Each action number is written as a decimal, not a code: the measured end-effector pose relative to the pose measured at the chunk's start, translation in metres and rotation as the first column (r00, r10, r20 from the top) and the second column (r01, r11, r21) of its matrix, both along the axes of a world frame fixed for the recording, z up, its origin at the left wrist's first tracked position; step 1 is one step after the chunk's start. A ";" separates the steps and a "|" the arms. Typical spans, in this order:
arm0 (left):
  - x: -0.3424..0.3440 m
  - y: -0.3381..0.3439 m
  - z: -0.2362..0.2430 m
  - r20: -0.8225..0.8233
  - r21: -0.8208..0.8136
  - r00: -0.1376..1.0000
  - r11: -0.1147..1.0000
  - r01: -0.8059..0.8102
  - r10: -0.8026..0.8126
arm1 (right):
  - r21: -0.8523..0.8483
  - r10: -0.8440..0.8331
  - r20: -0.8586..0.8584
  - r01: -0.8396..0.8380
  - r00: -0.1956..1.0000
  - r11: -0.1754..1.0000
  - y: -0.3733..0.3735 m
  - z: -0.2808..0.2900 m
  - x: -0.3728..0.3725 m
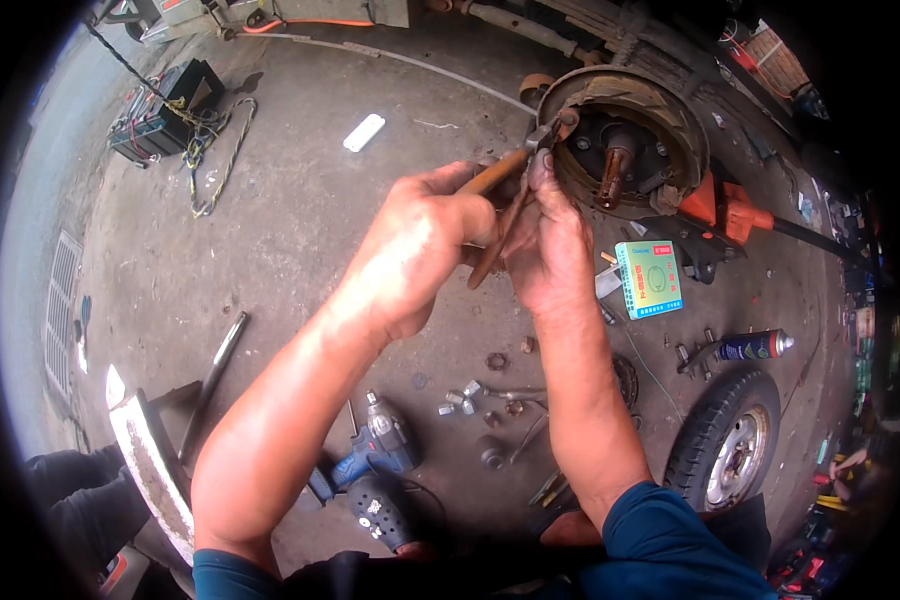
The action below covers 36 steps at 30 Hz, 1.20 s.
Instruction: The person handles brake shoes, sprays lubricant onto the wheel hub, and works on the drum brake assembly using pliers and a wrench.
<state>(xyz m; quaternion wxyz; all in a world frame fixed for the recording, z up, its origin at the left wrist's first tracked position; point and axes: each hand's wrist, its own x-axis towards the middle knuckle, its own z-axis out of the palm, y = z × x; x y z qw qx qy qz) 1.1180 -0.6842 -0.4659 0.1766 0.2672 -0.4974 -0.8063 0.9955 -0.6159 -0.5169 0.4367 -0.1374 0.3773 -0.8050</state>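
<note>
A pair of pliers with worn orange-brown handles (494,174) slants up toward the drum brake assembly (688,122). My left hand (425,225) is closed round the pliers. My right hand (555,245) is closed at the same tool, its darkened thumb pressed beside the metal head. The jaws meet a small rusty part (567,120) at the brake's left rim. Out of the brake's centre sticks a rusty splined shaft (618,168). What my right fingers do behind the pliers is hidden.
Below the brake stand an orange jack (735,212) and a green-yellow box (652,280). A wheel (735,450) and spray can (755,346) lie at right. Nuts and sockets (460,400) and a blue impact wrench (378,448) lie nearer me. A battery (165,110) is far left.
</note>
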 end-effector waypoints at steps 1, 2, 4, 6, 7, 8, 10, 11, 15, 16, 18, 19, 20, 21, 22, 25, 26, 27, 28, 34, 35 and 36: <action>0.000 -0.002 0.001 -0.007 0.043 1.000 0.999 0.012 -0.011 | 0.009 0.044 0.041 -0.045 0.998 0.999 0.000 0.000 0.000; 0.001 -0.004 0.007 0.028 -0.018 0.998 0.998 0.053 -0.052 | 0.010 0.044 0.040 -0.045 0.998 0.999 0.000 0.002 0.000; -0.001 -0.003 0.012 0.060 -0.057 0.996 0.996 0.067 -0.064 | -0.065 0.087 0.068 -0.083 0.994 0.994 0.001 0.009 0.003; -0.002 -0.003 0.014 0.089 -0.096 0.993 0.992 0.085 -0.077 | -0.142 0.176 0.110 -0.160 0.978 0.977 0.003 0.002 -0.004; -0.002 -0.003 0.013 0.049 -0.051 0.996 0.996 0.077 -0.075 | -0.222 0.267 0.147 -0.232 0.952 0.947 0.003 0.000 -0.007; -0.001 -0.004 0.013 0.011 -0.006 0.997 0.998 0.070 -0.070 | -0.222 0.266 0.146 -0.231 0.953 0.947 0.002 0.002 -0.006; -0.005 0.004 0.020 -0.022 0.050 1.000 0.998 0.023 -0.022 | -0.104 0.142 0.186 -0.124 0.972 0.987 0.000 0.007 -0.005; -0.006 0.008 0.022 -0.050 0.106 0.998 0.994 -0.028 0.033 | -0.104 0.144 0.189 -0.126 0.971 0.987 0.000 0.006 -0.005; 0.000 0.002 0.012 -0.122 0.238 0.992 0.969 0.070 -0.042 | -0.102 0.220 0.209 -0.202 0.953 0.974 0.001 0.004 -0.009; -0.001 0.001 0.017 -0.088 0.208 0.993 0.973 0.099 -0.083 | -0.112 0.245 0.224 -0.225 0.943 0.968 0.001 0.004 -0.010; 0.000 0.000 0.019 -0.049 0.178 0.992 0.976 0.125 -0.119 | -0.077 0.206 0.260 -0.193 0.943 0.978 0.000 0.007 -0.007; -0.001 -0.001 0.018 -0.039 0.157 0.986 0.974 0.163 -0.159 | -0.041 0.167 0.295 -0.162 0.941 0.986 -0.001 0.009 -0.005; -0.002 -0.001 0.018 -0.030 0.135 0.979 0.970 0.202 -0.200 | -0.042 0.167 0.293 -0.162 0.941 0.986 -0.001 0.010 -0.004; -0.002 0.002 0.019 -0.032 0.133 0.979 0.970 0.202 -0.200 | -0.034 0.162 0.287 -0.159 0.944 0.987 0.000 0.011 -0.003; -0.002 0.005 0.021 0.008 0.098 0.991 0.986 0.135 -0.136 | -0.027 0.158 0.282 -0.157 0.946 0.987 0.000 0.012 -0.002; -0.010 0.008 0.017 0.041 0.050 0.994 0.994 0.099 -0.101 | -0.115 0.121 0.172 -0.102 0.978 0.988 0.001 -0.006 -0.011; -0.007 0.007 0.014 0.050 0.027 0.994 0.995 0.100 -0.101 | -0.055 0.109 0.141 -0.102 0.984 0.993 0.002 -0.002 -0.006; -0.006 0.006 0.012 0.050 0.023 0.993 0.994 0.103 -0.104 | -0.059 0.107 0.141 -0.099 0.984 0.993 0.002 -0.003 -0.005; -0.005 0.005 0.008 0.055 -0.013 0.995 0.996 0.088 -0.087 | -0.040 0.070 0.133 -0.065 0.989 0.997 0.001 -0.004 -0.004; -0.006 0.001 -0.010 0.121 -0.295 0.992 0.953 0.074 -0.039 | 0.103 -0.243 0.026 0.239 0.970 0.966 0.002 -0.010 0.003; -0.006 0.001 -0.010 0.112 -0.323 0.993 0.944 0.069 -0.034 | 0.098 -0.252 0.024 0.248 0.968 0.964 0.002 -0.010 0.004; -0.003 0.000 -0.004 0.130 -0.316 0.990 0.944 0.094 -0.055 | 0.125 -0.272 -0.024 0.273 0.962 0.954 0.003 -0.013 0.005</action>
